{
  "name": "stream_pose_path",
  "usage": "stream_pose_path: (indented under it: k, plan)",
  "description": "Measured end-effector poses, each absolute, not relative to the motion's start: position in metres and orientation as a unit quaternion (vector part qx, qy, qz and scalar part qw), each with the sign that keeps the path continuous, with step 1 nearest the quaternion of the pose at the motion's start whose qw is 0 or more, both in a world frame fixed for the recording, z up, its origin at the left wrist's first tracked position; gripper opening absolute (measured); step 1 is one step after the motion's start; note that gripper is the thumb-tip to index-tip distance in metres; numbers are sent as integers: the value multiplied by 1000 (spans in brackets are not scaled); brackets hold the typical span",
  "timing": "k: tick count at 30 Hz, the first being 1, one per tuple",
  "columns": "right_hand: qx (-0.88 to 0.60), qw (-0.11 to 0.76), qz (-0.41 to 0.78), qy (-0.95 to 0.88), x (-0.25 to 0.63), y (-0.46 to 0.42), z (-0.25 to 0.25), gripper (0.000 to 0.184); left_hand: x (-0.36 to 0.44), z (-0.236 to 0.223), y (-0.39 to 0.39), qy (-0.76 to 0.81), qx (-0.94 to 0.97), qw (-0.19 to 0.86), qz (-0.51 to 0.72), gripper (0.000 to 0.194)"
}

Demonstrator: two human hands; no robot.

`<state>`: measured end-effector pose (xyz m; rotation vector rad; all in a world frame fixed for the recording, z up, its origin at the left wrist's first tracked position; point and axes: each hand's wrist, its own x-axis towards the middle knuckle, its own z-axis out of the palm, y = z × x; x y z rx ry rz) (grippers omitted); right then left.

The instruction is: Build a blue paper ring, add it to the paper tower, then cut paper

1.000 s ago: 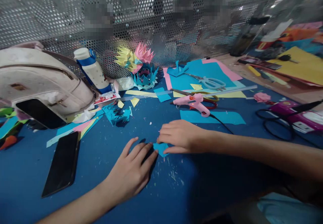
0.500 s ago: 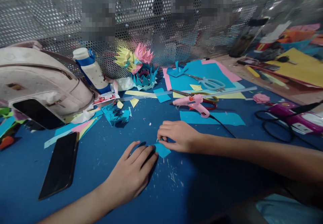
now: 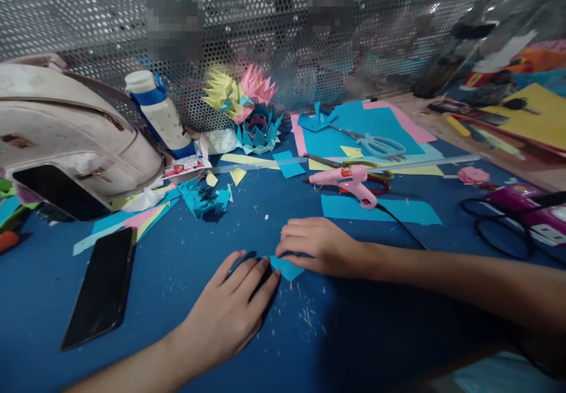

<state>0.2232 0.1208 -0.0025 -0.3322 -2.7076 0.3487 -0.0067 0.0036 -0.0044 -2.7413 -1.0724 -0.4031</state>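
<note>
A small piece of blue paper (image 3: 287, 269) lies flat on the dark blue table between my hands, partly hidden by fingers. My left hand (image 3: 234, 304) rests on the table with its fingers spread, the fingertips at the paper's left edge. From the right, my right hand (image 3: 316, 245) bends over the paper's upper edge, its fingers curled together on it. Behind my right hand lie a pink glue gun (image 3: 347, 182) and a strip of blue paper (image 3: 380, 209). A folded blue paper piece (image 3: 204, 197) sits beyond my left hand.
Two phones (image 3: 99, 287), a backpack (image 3: 75, 127) and a bottle (image 3: 157, 115) stand or lie at left. Paper flowers (image 3: 256, 130) are near the perforated metal screen. Light blue scissors (image 3: 380, 146) lie on paper sheets. A cord runs to the purple power strip (image 3: 526, 210).
The view has shifted a little, moving the right-side things further right. My right hand has come down slightly, its fingers closing on the blue paper's upper edge. My left hand stays nearly still.
</note>
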Motion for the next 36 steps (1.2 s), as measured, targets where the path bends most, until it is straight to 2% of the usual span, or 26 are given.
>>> stream_pose_path:
  k: [8, 16, 23, 28, 36]
  plan:
    - [-31, 167, 19, -985, 226, 125, 2, 27, -7, -5, 2, -380, -911, 82, -135, 41]
    - [-11, 169, 41, -985, 226, 127, -3, 34, -4, -7, 0, -409, -896, 92, -145, 42]
    - [1, 159, 38, -987, 225, 128, -1, 35, -7, -8, -1, -396, -904, 96, -128, 42]
    - [21, 129, 14, -991, 225, 131, 5, 25, -8, -5, 1, -381, -912, 101, -114, 42]
    - [-73, 82, -16, -994, 227, 115, 33, 25, -10, 0, 3, -364, -921, 90, -103, 44]
